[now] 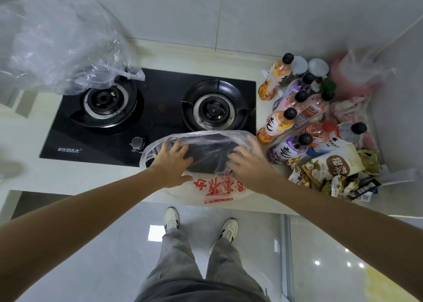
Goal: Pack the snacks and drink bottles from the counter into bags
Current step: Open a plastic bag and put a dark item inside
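Both hands, left hand [173, 162] & right hand [248, 162], lie w/ fingers spread flat on the clear bag [201, 155] at counter [68, 176] front, bottles [288, 121] just right.

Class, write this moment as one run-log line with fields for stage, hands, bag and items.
stage: opening bag | left hand: on plastic bag | right hand: on bag | bottles, snacks: unpacked, counter right of stove

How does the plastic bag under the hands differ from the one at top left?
The near bag carries red print; the far bag is plain. The near bag lies on the counter edge, with left hand and right hand on it; the far bag sits crumpled, untouched, over the stove's corner. Both are thin, see-through plastic.
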The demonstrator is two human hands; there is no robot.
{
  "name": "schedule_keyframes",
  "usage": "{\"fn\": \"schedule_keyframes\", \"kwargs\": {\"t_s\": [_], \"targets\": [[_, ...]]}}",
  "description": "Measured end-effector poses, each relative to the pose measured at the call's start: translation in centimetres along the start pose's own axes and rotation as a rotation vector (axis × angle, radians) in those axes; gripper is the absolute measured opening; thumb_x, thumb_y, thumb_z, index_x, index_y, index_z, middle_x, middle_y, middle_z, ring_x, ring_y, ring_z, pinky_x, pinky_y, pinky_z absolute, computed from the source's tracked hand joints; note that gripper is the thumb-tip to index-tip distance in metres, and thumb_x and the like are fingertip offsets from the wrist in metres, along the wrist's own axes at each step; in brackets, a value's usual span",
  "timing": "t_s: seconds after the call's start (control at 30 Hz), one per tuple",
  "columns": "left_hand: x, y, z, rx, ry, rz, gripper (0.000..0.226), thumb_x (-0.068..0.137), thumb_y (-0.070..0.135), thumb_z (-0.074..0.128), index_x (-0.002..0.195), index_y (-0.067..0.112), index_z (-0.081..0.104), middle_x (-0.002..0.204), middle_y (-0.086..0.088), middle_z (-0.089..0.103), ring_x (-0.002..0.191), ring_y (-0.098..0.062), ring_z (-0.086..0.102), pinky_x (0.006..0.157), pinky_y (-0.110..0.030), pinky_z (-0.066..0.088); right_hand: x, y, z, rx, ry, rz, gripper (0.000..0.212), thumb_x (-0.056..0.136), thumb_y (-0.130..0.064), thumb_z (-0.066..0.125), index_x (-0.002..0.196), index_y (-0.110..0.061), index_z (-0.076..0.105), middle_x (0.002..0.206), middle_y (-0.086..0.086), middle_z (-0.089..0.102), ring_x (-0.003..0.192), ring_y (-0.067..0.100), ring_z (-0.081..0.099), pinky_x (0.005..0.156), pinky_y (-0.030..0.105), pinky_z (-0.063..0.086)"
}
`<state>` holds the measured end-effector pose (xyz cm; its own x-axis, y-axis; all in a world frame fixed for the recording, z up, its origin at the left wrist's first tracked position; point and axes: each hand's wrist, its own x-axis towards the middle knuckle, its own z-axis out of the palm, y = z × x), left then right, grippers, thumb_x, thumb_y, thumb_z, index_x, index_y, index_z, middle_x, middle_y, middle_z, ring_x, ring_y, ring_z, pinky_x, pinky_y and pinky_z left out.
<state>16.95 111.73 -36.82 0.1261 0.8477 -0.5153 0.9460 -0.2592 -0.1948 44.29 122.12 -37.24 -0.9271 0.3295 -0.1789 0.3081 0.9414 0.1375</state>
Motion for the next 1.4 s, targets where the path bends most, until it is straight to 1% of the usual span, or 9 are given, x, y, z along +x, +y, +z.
{"fn": "schedule_keyframes", "kwargs": {"t_s": [0.13, 0.3, 0.53, 0.67, 0.8, 1.0, 1.17, 1.3, 1.4], "targets": [[-0.5, 0.3, -0.4, 0.025, 0.097, -0.065, 0.056, 0.099, 0.061, 0.044, 0.139, 0.022, 0.052, 0.143, -0.011, 0.045, 0.133, -0.033, 0.04, 0.108, -0.051, 0.036, 0.2, 0.0, 0.5, 0.012, 0.097, -0.081, 0.027, 0.096, -0.017, 0.058, 0.122, -0.017, 0.068, 0.136, 0.006, 0.059, 0.127, 0.028, 0.052, 0.117, 0.051, 0.027], [-1.0, 0.2, 0.5, -0.013, 0.391, -0.006, 0.051, 0.086, 0.047, 0.069, 0.126, 0.017, 0.056, 0.128, -0.012, 0.051, 0.112, -0.031, 0.045, 0.089, -0.046, 0.039, 1.4, 0.5, 1.1, 0.1, 0.063, 0.016, 0.044, 0.092, -0.024, 0.062, 0.136, -0.019, 0.058, 0.142, 0.007, 0.055, 0.133, 0.028, 0.049, 0.119, 0.058, 0.026], [-1.2, -0.3, 3.1, -0.15, 0.213, -0.178, 0.094, 0.083, 0.08, 0.053, 0.157, 0.026, 0.029, 0.165, -0.017, 0.023, 0.153, -0.036, 0.019, 0.123, -0.056, 0.019, 1.9, 1.3, 2.5, 0.237, -0.014, 0.103, 0.056, 0.089, -0.054, 0.068, 0.134, -0.022, 0.058, 0.135, -0.001, 0.054, 0.128, 0.025, 0.047, 0.112, 0.046, 0.035], [-0.9, 0.4, 3.9, -0.227, 0.199, -0.175, 0.068, 0.092, 0.073, 0.044, 0.146, 0.032, 0.044, 0.161, -0.014, 0.031, 0.151, -0.036, 0.025, 0.125, -0.054, 0.018, 2.2, 1.1, 3.5, 0.291, -0.065, 0.169, 0.041, 0.094, -0.056, 0.057, 0.117, -0.024, 0.065, 0.125, -0.004, 0.056, 0.122, 0.024, 0.048, 0.107, 0.045, 0.037], [0.0, 1.4, 3.7, -0.281, 0.226, -0.261, 0.067, 0.089, 0.076, 0.048, 0.131, 0.026, 0.059, 0.157, -0.01, 0.038, 0.15, -0.033, 0.026, 0.126, -0.053, 0.014, 2.4, 0.5, 4.3, 0.306, -0.133, 0.213, 0.063, 0.081, -0.058, 0.073, 0.131, -0.021, 0.062, 0.134, -0.002, 0.055, 0.128, 0.026, 0.048, 0.11, 0.046, 0.036], [0.7, 1.5, 4.2, -0.172, 0.097, -0.248, 0.101, 0.065, 0.077, 0.074, 0.144, 0.024, 0.039, 0.159, -0.009, 0.026, 0.151, -0.032, 0.02, 0.127, -0.052, 0.007, 1.8, -0.5, 4.9, 0.302, -0.165, 0.293, 0.095, 0.078, -0.041, 0.074, 0.157, -0.006, 0.033, 0.158, 0.013, 0.04, 0.146, 0.034, 0.037, 0.124, 0.05, 0.026], [0.6, 1.2, 3.5, -0.16, 0.102, -0.223, 0.097, 0.073, 0.074, 0.071, 0.148, 0.026, 0.035, 0.161, -0.009, 0.024, 0.153, -0.032, 0.017, 0.126, -0.056, 0.004, 1.5, -0.4, 4.8, 0.34, -0.199, 0.274, 0.102, 0.08, -0.037, 0.075, 0.163, -0.013, 0.02, 0.166, 0.012, 0.027, 0.154, 0.034, 0.024, 0.128, 0.053, 0.013], [-0.3, 1.0, 2.5, -0.19, 0.16, -0.205, 0.078, 0.08, 0.07, 0.063, 0.143, 0.028, 0.044, 0.157, -0.008, 0.034, 0.147, -0.033, 0.029, 0.123, -0.06, 0.014, 1.4, -0.3, 4.0, 0.383, -0.094, 0.228, 0.089, 0.081, -0.038, 0.073, 0.158, -0.016, 0.034, 0.16, 0.007, 0.037, 0.15, 0.03, 0.03, 0.126, 0.053, 0.019], [-1.2, 1.3, 1.1, -0.187, 0.254, -0.237, 0.065, 0.08, 0.069, 0.058, 0.129, 0.026, 0.055, 0.144, -0.006, 0.045, 0.131, -0.032, 0.041, 0.109, -0.057, 0.034, 0.8, -1.0, 2.4, 0.408, 0.0, 0.242, 0.074, 0.089, -0.054, 0.046, 0.154, -0.018, 0.041, 0.156, 0.004, 0.042, 0.147, 0.026, 0.033, 0.125, 0.051, 0.02]]}}
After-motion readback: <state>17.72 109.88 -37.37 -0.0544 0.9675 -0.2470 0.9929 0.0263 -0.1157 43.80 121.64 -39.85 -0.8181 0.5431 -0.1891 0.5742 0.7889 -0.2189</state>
